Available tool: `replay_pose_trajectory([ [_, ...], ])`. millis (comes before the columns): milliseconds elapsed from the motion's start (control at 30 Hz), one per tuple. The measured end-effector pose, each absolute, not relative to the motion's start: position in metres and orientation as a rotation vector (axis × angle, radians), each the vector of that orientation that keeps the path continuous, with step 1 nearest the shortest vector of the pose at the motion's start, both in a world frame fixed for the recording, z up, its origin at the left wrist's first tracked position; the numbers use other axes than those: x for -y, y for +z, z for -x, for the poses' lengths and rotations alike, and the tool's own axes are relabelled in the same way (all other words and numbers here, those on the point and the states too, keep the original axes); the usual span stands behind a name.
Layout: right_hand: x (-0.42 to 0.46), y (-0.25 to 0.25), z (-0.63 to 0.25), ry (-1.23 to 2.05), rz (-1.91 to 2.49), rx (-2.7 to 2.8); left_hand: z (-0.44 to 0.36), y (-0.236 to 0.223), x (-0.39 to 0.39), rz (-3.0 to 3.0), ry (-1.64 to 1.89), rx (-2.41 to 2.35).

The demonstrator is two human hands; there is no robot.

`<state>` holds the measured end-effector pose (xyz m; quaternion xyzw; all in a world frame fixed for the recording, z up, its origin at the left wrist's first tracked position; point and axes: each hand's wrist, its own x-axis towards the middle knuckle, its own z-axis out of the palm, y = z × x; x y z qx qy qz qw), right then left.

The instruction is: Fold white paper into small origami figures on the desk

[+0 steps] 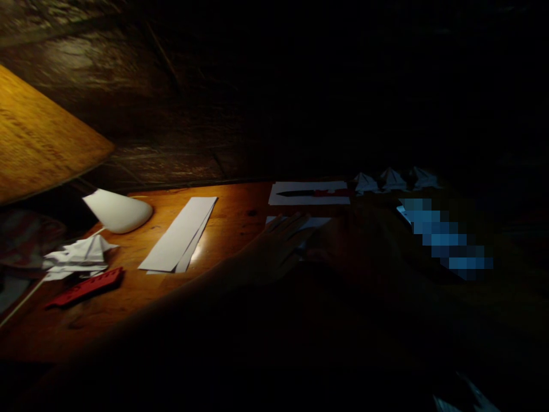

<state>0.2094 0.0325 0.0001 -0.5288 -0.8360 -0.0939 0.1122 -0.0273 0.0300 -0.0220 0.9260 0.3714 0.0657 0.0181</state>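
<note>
In deep shadow near the middle of the head view, my left hand (281, 243) lies over a white sheet of paper (319, 222) with its fingers stretched out flat. At the right end of that sheet is my right hand (338, 243), so dark that its fingers barely show. Just beyond both hands, a knife (295, 193) with a dark blade and red handle rests on a stack of white paper (278, 200). To the left of my left hand, long white paper strips (182, 234) overlap on the wooden table (240, 206).
A white lamp base (122, 210) stands at the left under an orange-brown shade (43, 137). Near it lie a folded paper shape (83, 256) and a red knife sheath-like piece (86, 289). Three folded paper shapes (392, 179) stand at back right, beside a pixelated lit object (444, 237).
</note>
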Motion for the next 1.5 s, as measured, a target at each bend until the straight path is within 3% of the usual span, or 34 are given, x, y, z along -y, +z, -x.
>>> replay_pose_trajectory([
  [267,-0.053,-0.035,-0.209,-0.064,1.103,2.645,0.026,-0.022,-0.029,-2.831,0.218,-1.206],
  [1500,-0.05,-0.037,-0.206,-0.077,1.153,2.641,0.025,-0.018,-0.026,-2.732,0.195,-1.299],
])
